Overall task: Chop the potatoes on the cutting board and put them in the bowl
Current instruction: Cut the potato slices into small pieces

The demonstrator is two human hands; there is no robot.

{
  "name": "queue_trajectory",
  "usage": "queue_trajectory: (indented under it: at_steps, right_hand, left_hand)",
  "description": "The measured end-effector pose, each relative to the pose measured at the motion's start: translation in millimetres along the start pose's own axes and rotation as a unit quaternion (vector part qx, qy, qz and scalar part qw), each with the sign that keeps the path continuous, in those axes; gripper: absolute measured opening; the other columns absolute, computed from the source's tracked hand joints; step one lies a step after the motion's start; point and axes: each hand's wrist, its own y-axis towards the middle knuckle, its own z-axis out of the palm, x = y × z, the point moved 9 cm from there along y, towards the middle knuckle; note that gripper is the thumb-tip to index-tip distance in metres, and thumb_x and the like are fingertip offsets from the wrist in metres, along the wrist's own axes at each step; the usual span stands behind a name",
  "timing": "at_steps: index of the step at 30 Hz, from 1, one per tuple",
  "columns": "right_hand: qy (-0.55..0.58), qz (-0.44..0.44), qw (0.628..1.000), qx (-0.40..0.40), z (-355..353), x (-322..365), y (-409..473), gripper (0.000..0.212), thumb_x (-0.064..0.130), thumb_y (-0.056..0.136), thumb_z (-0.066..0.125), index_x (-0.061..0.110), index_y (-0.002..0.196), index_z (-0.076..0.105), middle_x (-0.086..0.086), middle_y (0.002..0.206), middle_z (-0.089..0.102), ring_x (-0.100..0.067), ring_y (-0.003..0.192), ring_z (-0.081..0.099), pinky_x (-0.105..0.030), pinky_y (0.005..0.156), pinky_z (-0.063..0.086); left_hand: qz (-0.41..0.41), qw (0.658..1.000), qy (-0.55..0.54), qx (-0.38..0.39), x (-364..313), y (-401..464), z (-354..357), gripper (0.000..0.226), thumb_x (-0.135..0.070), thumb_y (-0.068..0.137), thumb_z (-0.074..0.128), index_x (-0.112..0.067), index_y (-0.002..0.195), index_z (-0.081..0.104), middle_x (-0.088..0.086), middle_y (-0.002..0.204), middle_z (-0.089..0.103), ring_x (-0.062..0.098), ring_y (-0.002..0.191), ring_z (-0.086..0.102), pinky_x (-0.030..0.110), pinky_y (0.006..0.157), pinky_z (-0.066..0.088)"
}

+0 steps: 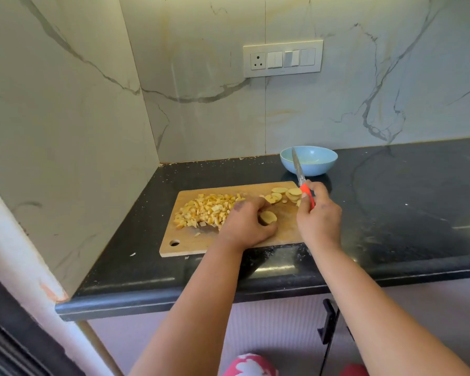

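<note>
A wooden cutting board lies on the black counter. A heap of diced potato covers its left half. Round potato slices lie at its far right corner. My left hand grips a stack of potato slices at the board's middle. My right hand holds a knife by its orange handle, blade raised and pointing away toward a light blue bowl. The bowl stands behind the board and looks empty.
The black stone counter runs off to the right. Marble walls close the corner at the left and back, with a switch panel on the back wall. A cabinet handle hangs below the counter edge.
</note>
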Motion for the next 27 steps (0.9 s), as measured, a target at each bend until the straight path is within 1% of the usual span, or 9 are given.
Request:
queue_trajectory:
  at_steps: [6,8,11,14,15,18,19,24,27]
  right_hand:
    - [-0.028,-0.023,0.997,0.066,4,24,-27,0.025,0.003,0.094,0.051,0.008,0.118,0.059,-0.012,0.096,0.068,-0.033,0.087,0.062,-0.023,0.066,0.031]
    - [-0.052,-0.034,0.992,0.111,5,31,-37,0.029,0.005,0.094,0.051,0.012,0.121,0.059,-0.007,0.095,0.066,-0.025,0.081,0.058,-0.022,0.065,0.031]
    - [-0.076,-0.051,0.985,0.149,1,34,-53,0.031,0.003,0.09,0.053,0.015,0.117,0.062,0.0,0.084,0.058,-0.016,0.071,0.051,-0.021,0.062,0.035]
    - [-0.092,-0.019,0.979,0.182,-2,27,-61,0.024,0.006,0.092,0.052,0.018,0.11,0.061,0.003,0.08,0.054,-0.006,0.059,0.045,-0.014,0.049,0.03]
    - [-0.091,-0.013,0.978,0.187,-2,25,-61,0.021,0.008,0.093,0.051,0.018,0.109,0.061,0.002,0.081,0.056,-0.003,0.059,0.044,-0.013,0.048,0.03]
    - [-0.084,-0.007,0.978,0.192,-4,26,-62,0.015,0.012,0.096,0.049,0.017,0.105,0.06,-0.002,0.086,0.061,-0.007,0.063,0.048,-0.023,0.053,0.037]
    - [-0.084,-0.003,0.978,0.193,-4,25,-63,0.015,0.013,0.097,0.049,0.018,0.104,0.06,-0.002,0.084,0.06,-0.006,0.063,0.048,-0.024,0.051,0.037]
    - [-0.104,0.007,0.972,0.213,0,23,-62,0.015,0.015,0.098,0.046,0.02,0.105,0.059,0.01,0.071,0.048,-0.003,0.059,0.045,-0.017,0.044,0.03]
    - [-0.104,0.004,0.972,0.209,0,25,-64,0.015,0.015,0.098,0.046,0.019,0.104,0.059,0.006,0.072,0.052,-0.005,0.059,0.048,-0.022,0.048,0.037]
  left_hand:
    - [-0.025,1.0,0.009,-0.01,2,-9,-1,0.044,-0.04,0.085,0.066,-0.01,0.117,0.065,0.005,0.105,0.069,0.021,0.104,0.059,0.032,0.096,0.045]
    - [-0.028,0.999,0.026,-0.019,5,-9,1,0.036,-0.041,0.087,0.064,-0.015,0.111,0.068,0.0,0.097,0.07,0.021,0.102,0.055,0.036,0.101,0.039]
    - [-0.042,0.997,0.061,-0.022,9,-11,1,0.03,-0.043,0.091,0.06,-0.02,0.108,0.069,-0.003,0.098,0.069,0.023,0.106,0.044,0.032,0.096,0.035]
    - [-0.042,0.995,0.08,-0.027,10,-11,2,0.031,-0.041,0.092,0.058,-0.019,0.111,0.07,-0.002,0.099,0.07,0.026,0.111,0.042,0.033,0.096,0.036]
    - [-0.043,0.995,0.081,-0.026,10,-12,2,0.032,-0.041,0.092,0.058,-0.018,0.111,0.07,-0.001,0.1,0.07,0.027,0.113,0.042,0.035,0.098,0.037]
    - [-0.055,0.995,0.084,-0.022,12,-13,2,0.035,-0.042,0.093,0.058,-0.017,0.114,0.07,0.0,0.105,0.071,0.028,0.118,0.041,0.038,0.101,0.038]
    - [-0.058,0.994,0.086,-0.021,12,-13,2,0.035,-0.043,0.093,0.058,-0.018,0.115,0.069,0.0,0.106,0.071,0.027,0.119,0.041,0.037,0.101,0.038]
    - [-0.068,0.994,0.084,-0.02,12,-12,1,0.036,-0.044,0.093,0.059,-0.019,0.116,0.07,-0.001,0.107,0.071,0.026,0.117,0.042,0.035,0.099,0.038]
    - [-0.075,0.993,0.093,-0.017,11,-13,0,0.035,-0.046,0.092,0.059,-0.022,0.115,0.069,-0.003,0.11,0.07,0.026,0.118,0.041,0.036,0.097,0.039]
